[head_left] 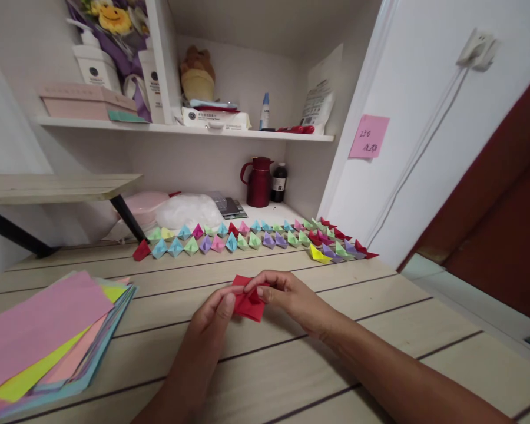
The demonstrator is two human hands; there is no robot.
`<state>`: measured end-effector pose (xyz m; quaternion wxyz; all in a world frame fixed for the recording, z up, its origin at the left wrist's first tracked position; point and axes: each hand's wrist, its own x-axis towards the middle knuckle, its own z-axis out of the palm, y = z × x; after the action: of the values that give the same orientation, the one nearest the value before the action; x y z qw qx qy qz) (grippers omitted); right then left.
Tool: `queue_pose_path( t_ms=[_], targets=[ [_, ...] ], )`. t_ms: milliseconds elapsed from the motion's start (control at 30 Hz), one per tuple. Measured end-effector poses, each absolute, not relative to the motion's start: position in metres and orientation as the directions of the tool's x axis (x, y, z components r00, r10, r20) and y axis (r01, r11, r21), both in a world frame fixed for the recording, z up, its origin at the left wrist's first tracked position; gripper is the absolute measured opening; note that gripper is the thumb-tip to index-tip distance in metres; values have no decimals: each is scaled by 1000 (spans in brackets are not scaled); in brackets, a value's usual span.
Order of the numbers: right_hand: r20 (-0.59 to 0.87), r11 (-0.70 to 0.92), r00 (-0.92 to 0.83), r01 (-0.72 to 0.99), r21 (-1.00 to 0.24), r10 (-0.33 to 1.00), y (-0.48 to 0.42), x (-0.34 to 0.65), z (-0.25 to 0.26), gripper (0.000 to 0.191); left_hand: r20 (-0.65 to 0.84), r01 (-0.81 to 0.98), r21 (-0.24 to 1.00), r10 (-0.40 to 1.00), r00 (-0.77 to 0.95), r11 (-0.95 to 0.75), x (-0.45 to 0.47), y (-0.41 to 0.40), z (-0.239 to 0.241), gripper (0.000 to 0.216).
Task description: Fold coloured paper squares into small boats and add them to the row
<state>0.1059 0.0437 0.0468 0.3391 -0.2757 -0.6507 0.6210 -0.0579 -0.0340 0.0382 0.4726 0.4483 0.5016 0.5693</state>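
Note:
A small folded piece of red paper (pixel 248 307) is held just above the middle of the striped wooden table (pixel 357 365). My left hand (pixel 215 312) pinches its left edge between thumb and fingers. From the right, my right hand (pixel 287 297) grips the paper's upper right part, its thumb against a raised fold and its index finger reaching across the top. The fingertips of both hands almost meet there. The underside of the paper and some of the fingers are hidden.
Rows of folded paper boats (pixel 242 241) in several colours line the table's back edge. A stack of coloured paper sheets (pixel 48 335) lies at left, below a small raised wooden stand (pixel 57 187). Behind stand a red jug (pixel 259 184), a dark bottle (pixel 280 184) and a loaded shelf (pixel 256 135).

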Motion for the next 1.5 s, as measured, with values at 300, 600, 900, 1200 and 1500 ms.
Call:
queue_pose_path(
  t_ms=[300,600,900,1200,1500],
  targets=[
    [104,113,-624,-27,-993,774,49,103,33,39,35,-156,987,996,-88,-49,-57,-26,21,54],
    [136,152,-688,-37,-988,713,45,102,29,41,-4,-136,990,943,-332,-43,-50,-24,22,36],
    [89,156,-762,16,-988,642,32,99,35,50,-36,-95,995,963,-266,10,-59,-22,19,37],
    [82,134,-763,6,-991,641,31,98,33,54,-26,-83,997,982,-187,11,-62,-25,22,35],
    [57,65,-774,-21,-998,631,33,97,29,59,-3,-117,993,981,-192,-20,-61,-18,13,35]
  ],
)
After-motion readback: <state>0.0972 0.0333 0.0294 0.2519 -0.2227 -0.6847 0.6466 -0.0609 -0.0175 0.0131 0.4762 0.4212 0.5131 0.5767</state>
